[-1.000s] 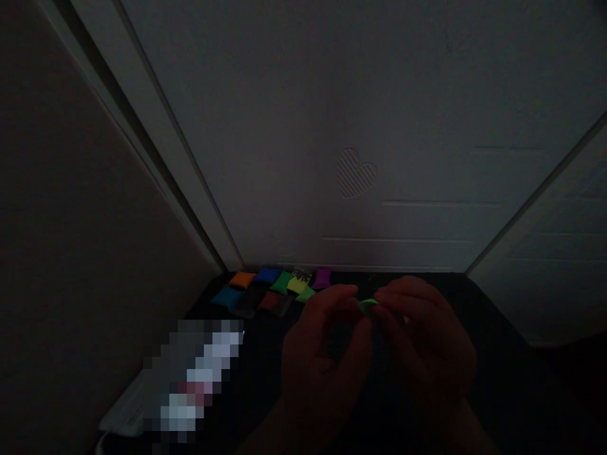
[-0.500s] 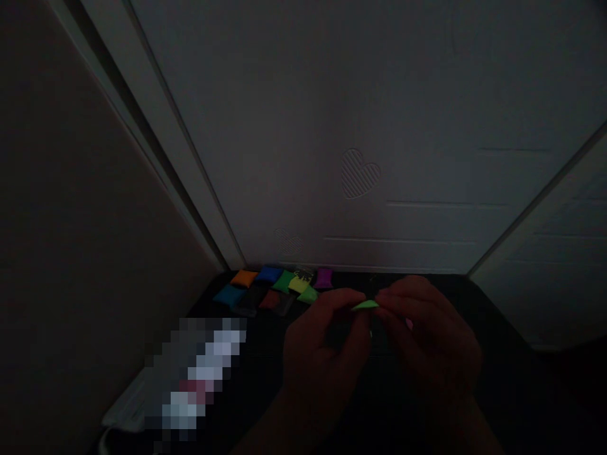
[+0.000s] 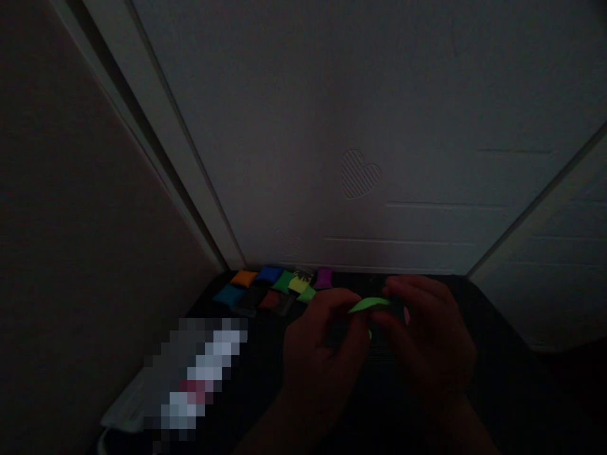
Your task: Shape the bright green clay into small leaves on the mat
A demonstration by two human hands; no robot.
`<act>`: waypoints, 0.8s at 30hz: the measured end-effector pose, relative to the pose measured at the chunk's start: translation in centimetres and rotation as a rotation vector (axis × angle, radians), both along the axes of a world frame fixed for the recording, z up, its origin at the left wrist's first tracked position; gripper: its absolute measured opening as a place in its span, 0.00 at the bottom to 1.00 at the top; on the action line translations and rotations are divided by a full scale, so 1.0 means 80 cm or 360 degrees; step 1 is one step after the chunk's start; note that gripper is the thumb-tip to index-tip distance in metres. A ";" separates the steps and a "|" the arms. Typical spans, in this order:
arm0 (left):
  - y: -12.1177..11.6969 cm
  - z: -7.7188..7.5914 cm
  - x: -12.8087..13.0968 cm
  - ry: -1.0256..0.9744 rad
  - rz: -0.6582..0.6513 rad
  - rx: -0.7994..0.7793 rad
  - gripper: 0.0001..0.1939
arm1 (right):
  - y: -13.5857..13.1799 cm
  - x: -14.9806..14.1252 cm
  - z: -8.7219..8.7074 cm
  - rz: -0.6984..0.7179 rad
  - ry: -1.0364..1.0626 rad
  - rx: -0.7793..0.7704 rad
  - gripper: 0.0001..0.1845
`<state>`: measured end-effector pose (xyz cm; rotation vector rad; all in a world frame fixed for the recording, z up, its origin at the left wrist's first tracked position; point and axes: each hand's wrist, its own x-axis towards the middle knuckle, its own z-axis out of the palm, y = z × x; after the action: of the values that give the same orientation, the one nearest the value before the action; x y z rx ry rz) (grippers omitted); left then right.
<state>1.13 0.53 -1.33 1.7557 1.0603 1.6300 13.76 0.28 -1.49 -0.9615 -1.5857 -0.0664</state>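
A thin, bright green piece (image 3: 372, 304) is up in the air between the two hands, above a dark tabletop (image 3: 265, 360). The left hand (image 3: 317, 354) pinches its left end between thumb and forefinger. The right hand (image 3: 434, 341) is curled around the other end, fingers above and thumb below; whether those tips press on it, the dim light does not let one tell.

As for how far along things are, the green piece already looks flat and slender, with a gentle arch to it — past being a plain lump, by the look of it. It is in the hands, not set down, so the handling seems unfinished. A small green bit (image 3: 369, 335) shows just beside the left thumb, and a pink bit (image 3: 406, 316) shows by the right hand; what bears either one is hidden.

Toward the back, near the pale panel (image 3: 265, 139), small coloured packets lie close together: orange (image 3: 243, 279), blue (image 3: 269, 274), teal (image 3: 229, 296), purple (image 3: 324, 278) and several more in greens, yellow and reddish brown. Most look plump — whether any has been opened is too dark to judge. A blurred-out item (image 3: 203, 373) lies at the left.
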 end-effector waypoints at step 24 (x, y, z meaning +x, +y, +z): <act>0.005 0.005 -0.004 0.0537 0.0365 0.0443 0.10 | 0.002 0.002 0.000 -0.0048 -0.0250 0.0066 0.14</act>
<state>0.81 0.97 -0.94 2.2217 1.2750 1.7224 13.90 0.44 -1.50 -0.9669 -1.7070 -0.1989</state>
